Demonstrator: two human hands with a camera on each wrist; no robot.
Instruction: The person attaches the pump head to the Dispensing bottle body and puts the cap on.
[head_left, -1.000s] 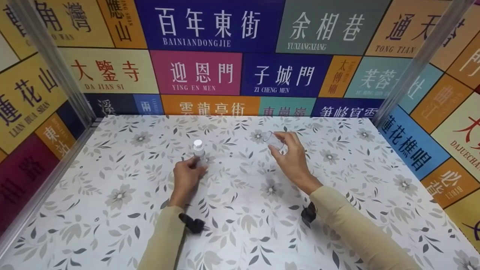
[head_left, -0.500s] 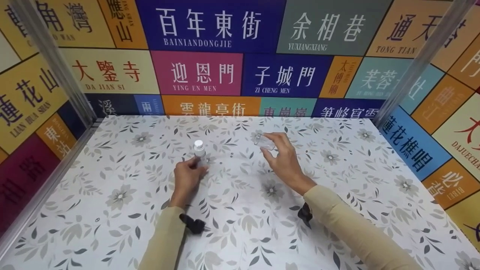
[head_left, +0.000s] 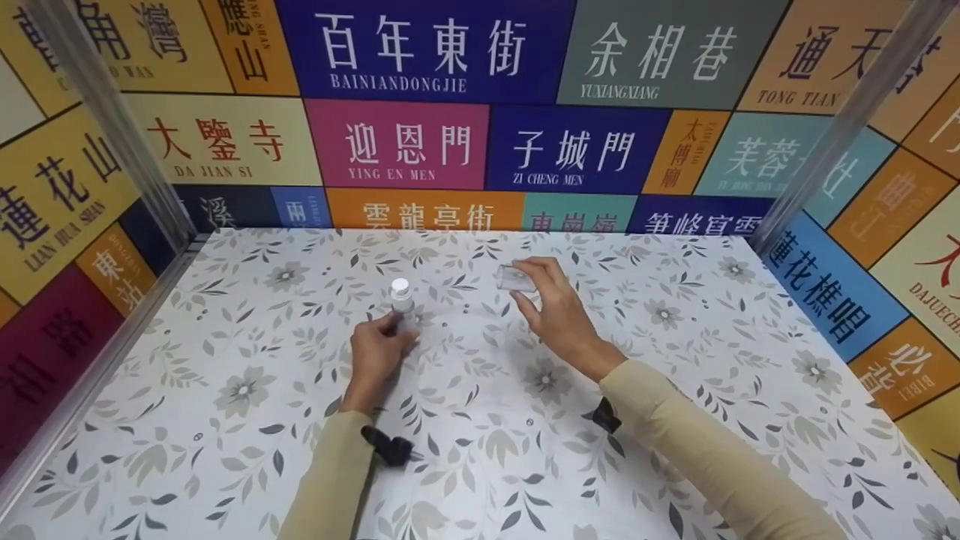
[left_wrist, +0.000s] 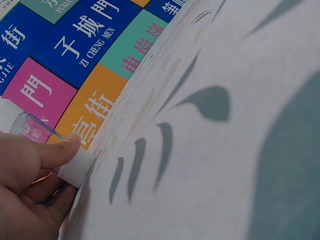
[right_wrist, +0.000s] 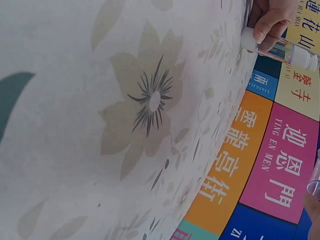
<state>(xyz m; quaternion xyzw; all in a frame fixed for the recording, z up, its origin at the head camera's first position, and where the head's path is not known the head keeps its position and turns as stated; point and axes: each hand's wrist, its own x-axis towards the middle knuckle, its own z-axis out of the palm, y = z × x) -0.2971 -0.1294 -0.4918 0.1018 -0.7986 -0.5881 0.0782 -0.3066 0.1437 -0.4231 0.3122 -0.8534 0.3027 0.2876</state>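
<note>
A small clear bottle with a white top stands upright on the flower-patterned table in the head view. My left hand grips its lower part between thumb and fingers. In the left wrist view the bottle's white base meets the tabletop under the thumb. To the right, my right hand pinches a clear, hollow cap between thumb and fingers, held above the table and tilted on its side. The right wrist view catches the bottle in the left hand, and only the cap's edge beside the right fingertips.
A white cloth with grey flowers and leaves covers the table. Behind it rises a wall of coloured panels with lettering. Clear upright posts stand near both back corners.
My right hand has moved left toward the bottle, and the clear cap in it has turned more onto its side. The left hand keeps its grip on the bottle in about the same place.
</note>
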